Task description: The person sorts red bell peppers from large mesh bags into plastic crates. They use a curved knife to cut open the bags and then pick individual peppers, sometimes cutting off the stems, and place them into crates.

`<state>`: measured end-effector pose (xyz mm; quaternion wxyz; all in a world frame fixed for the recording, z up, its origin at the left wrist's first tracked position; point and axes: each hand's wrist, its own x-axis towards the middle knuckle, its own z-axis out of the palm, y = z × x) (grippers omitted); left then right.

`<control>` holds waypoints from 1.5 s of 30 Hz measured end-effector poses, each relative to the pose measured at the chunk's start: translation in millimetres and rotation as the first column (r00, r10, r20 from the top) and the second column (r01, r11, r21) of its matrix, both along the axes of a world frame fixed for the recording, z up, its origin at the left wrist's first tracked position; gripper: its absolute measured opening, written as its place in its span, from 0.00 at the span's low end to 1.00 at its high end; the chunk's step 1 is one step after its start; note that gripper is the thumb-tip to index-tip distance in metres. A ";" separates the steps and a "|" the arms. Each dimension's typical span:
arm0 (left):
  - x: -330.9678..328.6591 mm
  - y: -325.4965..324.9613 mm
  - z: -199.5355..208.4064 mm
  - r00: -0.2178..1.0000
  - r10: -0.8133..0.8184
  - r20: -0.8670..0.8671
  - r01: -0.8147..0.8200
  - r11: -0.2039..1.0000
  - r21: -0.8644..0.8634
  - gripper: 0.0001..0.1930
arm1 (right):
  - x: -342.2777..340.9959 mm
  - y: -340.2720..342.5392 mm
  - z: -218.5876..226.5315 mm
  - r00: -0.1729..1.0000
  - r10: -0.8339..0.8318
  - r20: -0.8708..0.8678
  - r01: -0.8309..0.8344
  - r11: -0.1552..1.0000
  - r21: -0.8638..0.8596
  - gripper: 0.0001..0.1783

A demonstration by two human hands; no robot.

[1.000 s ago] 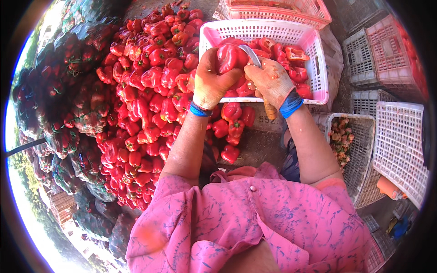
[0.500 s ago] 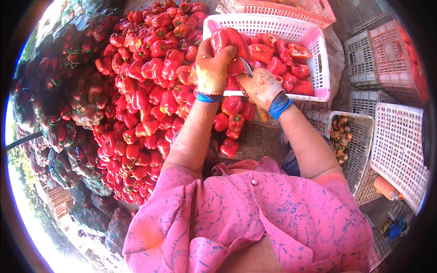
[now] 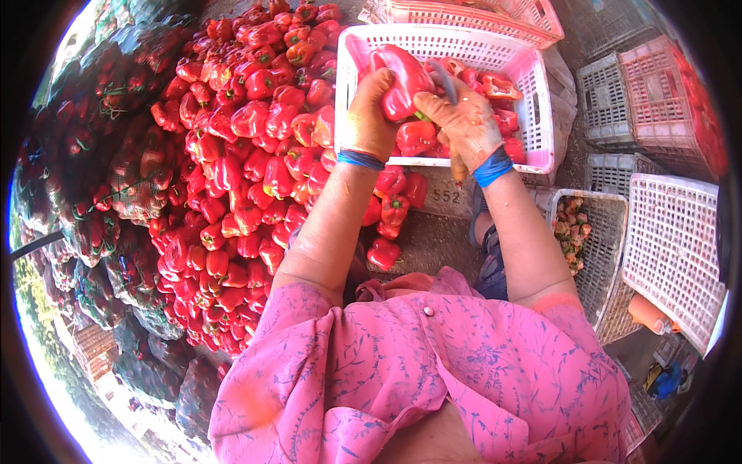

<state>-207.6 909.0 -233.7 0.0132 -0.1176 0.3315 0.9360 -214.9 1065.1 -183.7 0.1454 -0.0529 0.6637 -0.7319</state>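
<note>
My left hand [image 3: 369, 116] grips a large red bell pepper [image 3: 402, 77] and holds it over the white slatted crate [image 3: 533, 100]. My right hand [image 3: 464, 120] holds a small knife [image 3: 447, 81] whose blade points up at the pepper's stem side; the handle end shows below the hand. Both hands wear thin gloves with blue cuffs. The crate holds several cut red peppers [image 3: 498, 93].
A big heap of red bell peppers [image 3: 247, 155] lies to my left, with net sacks of peppers [image 3: 100, 178] beyond it. To the right stand a basket of cut stems [image 3: 576, 228], empty white and grey crates [image 3: 672, 240] and a pink crate [image 3: 479, 14].
Both hands have moved up and away from me, over the white crate. The pepper in my left hand has been turned and the knife now sits against it.
</note>
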 end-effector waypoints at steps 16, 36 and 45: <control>9.3 24.1 12.7 0.999 0.024 0.024 -0.009 0.869 -0.495 0.14 | -4.1 13.4 -14.5 0.965 -0.075 0.253 0.070 0.997 0.027 0.19; 6.3 10.1 21.9 0.947 -0.292 0.132 0.294 0.956 -0.003 0.11 | -13.6 50.2 -12.1 0.891 -0.008 0.454 0.040 0.997 -0.061 0.22; -15.3 -17.2 7.5 0.863 -0.219 0.455 0.346 0.913 -0.218 0.10 | 8.1 34.1 -12.1 0.583 0.495 -0.644 0.059 0.765 0.641 0.32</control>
